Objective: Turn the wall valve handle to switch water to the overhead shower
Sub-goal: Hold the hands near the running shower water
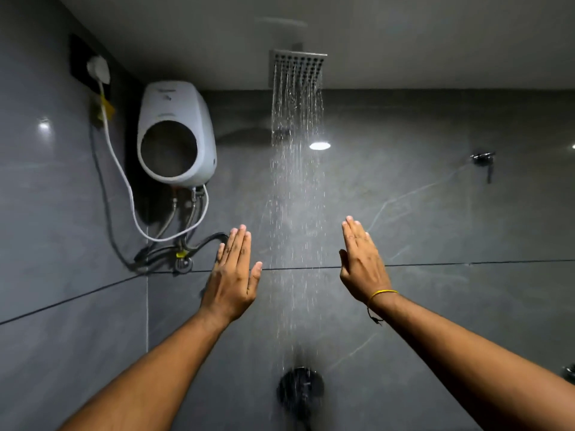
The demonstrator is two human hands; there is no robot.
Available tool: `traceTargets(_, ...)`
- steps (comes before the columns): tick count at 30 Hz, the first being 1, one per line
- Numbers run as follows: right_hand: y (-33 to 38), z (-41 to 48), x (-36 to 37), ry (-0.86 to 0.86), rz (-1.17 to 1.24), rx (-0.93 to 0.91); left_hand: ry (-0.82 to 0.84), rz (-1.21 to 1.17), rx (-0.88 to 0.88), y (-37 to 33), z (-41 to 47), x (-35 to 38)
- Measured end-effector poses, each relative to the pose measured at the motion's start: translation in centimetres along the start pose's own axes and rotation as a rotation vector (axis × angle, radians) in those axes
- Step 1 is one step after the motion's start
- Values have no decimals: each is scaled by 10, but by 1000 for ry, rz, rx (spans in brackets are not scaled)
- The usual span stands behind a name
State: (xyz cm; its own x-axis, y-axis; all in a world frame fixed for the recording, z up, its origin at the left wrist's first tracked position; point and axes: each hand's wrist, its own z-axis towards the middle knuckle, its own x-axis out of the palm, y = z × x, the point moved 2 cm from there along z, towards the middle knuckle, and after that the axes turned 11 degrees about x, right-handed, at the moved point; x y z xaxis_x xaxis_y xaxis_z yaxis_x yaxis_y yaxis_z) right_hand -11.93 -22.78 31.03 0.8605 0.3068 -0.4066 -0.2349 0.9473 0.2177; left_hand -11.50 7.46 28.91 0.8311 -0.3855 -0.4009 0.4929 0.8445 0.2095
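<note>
Holding my left hand point(231, 275) and right hand point(362, 264) flat, fingers together and empty, I flank the spray falling from the overhead shower point(297, 65) at twelve o'clock. The wall valve handle point(300, 388) sits at six o'clock, untouched; switching looks done, needing no further turn.

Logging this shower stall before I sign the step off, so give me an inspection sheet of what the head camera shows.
Surface: dark grey tiled wall, glossy, lamp reflection.
Job's things: overhead shower running, water falling between the hands; round wall valve below, blurred, untouched.
Clutter: nothing seen.
Grippers: left hand and right hand raised, open, flat, empty, either side of the stream.
Cables: white cord from wall plug to water heater; hoses beneath it.
Surroundings: second wall fitting upper right.
</note>
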Motion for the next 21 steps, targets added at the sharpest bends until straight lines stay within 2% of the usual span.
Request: traceTargets(21,11,-2,-22,-51,19,-69,2,62,20,-5,11,-17)
